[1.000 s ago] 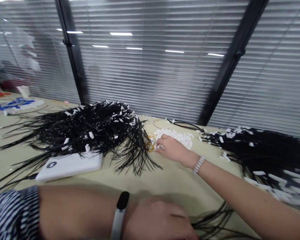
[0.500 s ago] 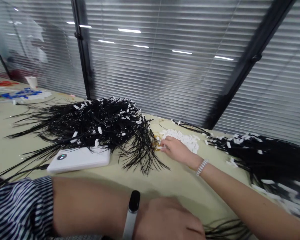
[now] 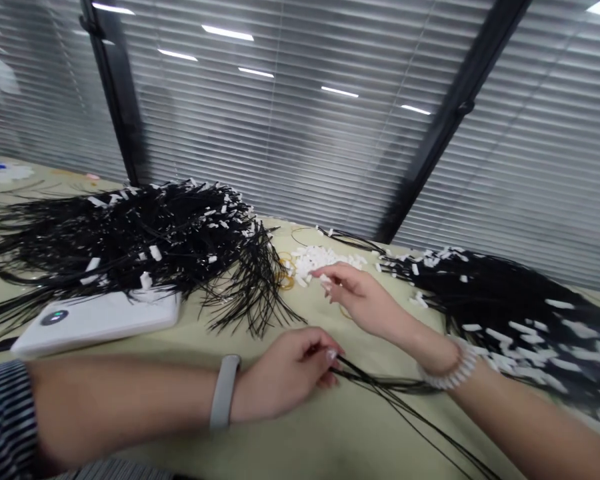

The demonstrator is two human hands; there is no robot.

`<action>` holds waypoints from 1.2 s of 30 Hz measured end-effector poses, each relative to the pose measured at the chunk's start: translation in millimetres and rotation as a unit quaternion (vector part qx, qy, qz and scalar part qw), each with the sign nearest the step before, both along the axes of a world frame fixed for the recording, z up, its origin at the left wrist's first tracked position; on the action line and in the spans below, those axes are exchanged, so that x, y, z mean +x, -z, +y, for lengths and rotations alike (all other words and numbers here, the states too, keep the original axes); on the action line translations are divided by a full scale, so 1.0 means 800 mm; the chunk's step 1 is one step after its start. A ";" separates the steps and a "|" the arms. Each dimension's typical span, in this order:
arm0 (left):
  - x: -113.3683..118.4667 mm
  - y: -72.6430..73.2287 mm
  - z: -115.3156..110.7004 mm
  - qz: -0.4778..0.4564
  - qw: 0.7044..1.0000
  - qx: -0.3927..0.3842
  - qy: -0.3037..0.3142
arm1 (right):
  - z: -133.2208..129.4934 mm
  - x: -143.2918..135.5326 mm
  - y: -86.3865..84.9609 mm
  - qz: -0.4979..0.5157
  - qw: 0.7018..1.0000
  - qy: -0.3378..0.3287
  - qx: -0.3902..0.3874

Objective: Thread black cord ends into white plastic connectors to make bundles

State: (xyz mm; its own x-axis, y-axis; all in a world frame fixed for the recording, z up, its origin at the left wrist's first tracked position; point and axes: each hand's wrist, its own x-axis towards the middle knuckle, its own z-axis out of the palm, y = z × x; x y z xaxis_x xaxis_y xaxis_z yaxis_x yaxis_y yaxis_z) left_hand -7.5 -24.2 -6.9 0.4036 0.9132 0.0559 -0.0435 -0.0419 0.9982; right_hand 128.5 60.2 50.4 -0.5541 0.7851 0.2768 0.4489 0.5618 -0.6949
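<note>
My left hand [image 3: 293, 367] is closed in a pinch on the end of a thin bundle of black wires [image 3: 400, 393], which trails to the lower right under my right forearm. Between the thumb and fingers of my right hand [image 3: 363, 297] is a small white connector [image 3: 325, 283], partly covered by the fingertips. That hand hovers just in front of a pile of loose white connectors [image 3: 317, 257]. Yellow rubber bands [image 3: 285, 277] lie beside the pile.
A big heap of black wires with white ends [image 3: 180, 227] covers the left. In front of it lies a white power bank [image 3: 110, 320] with a cable. More bundled black wires [image 3: 500, 287] spread across the right. Blinds behind glass [image 3: 260, 133] line the table's far edge.
My right hand has drawn back from the connector pile with a white connector. My left hand has risen into fuller view, holding the black wires. The camera view has shifted right.
</note>
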 end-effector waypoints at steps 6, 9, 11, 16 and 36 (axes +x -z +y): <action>0.000 -0.007 -0.001 0.001 0.999 -0.031 -0.013 | -0.055 0.021 -0.007 0.107 0.972 -0.042 -0.206; 0.001 -0.011 -0.004 0.016 0.999 -0.035 -0.008 | -0.065 0.028 0.001 0.157 0.942 -0.056 -0.291; 0.002 -0.012 -0.005 0.030 0.999 -0.036 -0.011 | -0.067 0.031 0.005 0.176 0.940 -0.044 -0.288; 0.003 -0.010 -0.007 0.055 0.998 -0.037 -0.024 | -0.072 0.036 0.011 0.181 0.942 -0.011 -0.283; 0.001 -0.010 -0.008 0.091 0.995 -0.020 -0.030 | -0.081 0.027 0.026 0.195 0.939 0.010 -0.285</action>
State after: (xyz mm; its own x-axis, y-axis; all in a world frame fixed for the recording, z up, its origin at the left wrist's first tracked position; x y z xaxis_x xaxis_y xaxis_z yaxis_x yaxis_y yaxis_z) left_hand -6.6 -30.2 1.1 0.3492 0.9357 -0.0497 0.1393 0.0006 0.9902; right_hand 149.9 -4.5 29.4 -0.4812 0.8765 -0.0129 0.1054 0.0432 -0.9935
